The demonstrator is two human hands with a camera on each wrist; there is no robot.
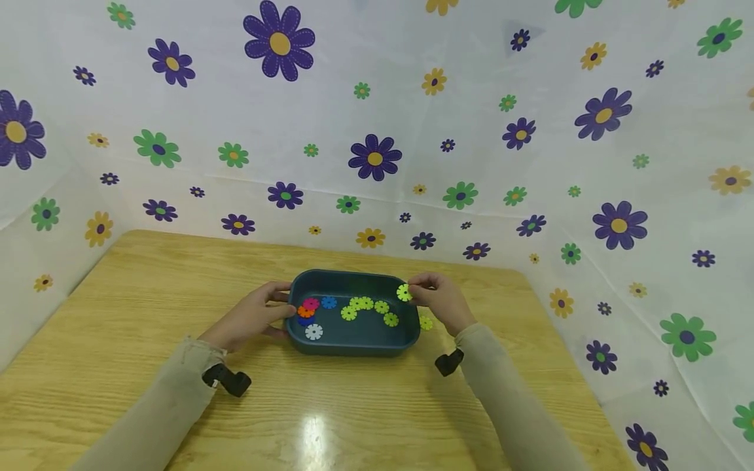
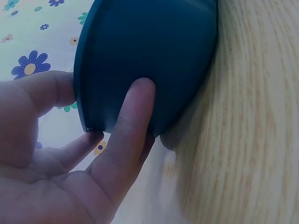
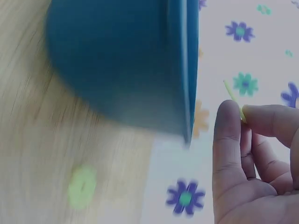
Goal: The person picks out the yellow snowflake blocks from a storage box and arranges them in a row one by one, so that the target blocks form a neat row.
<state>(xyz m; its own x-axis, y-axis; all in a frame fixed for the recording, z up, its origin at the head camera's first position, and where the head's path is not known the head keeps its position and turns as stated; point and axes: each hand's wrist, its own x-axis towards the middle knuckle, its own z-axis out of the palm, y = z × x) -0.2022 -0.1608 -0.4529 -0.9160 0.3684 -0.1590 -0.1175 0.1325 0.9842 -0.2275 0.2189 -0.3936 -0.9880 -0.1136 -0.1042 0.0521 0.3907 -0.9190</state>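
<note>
The left hand (image 1: 250,317) and right hand (image 1: 442,302) are bare. Pale beige sleeves (image 1: 156,399) show at lower left and lower right of the head view, with black wrist cameras (image 1: 226,379) at the cuffs (image 1: 205,353).

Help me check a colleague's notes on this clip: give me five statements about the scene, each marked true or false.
1. The left hand holds one end of the tub. True.
2. The right hand pinches a white disc. False: its fingers pinch a lime disc.
3. The white disc lies inside the tub. True.
4. Every lime disc is in the tub. False: besides the pinched one, another lies on the table.
5. The orange disc is nearer the left hand than the right. True.
</note>
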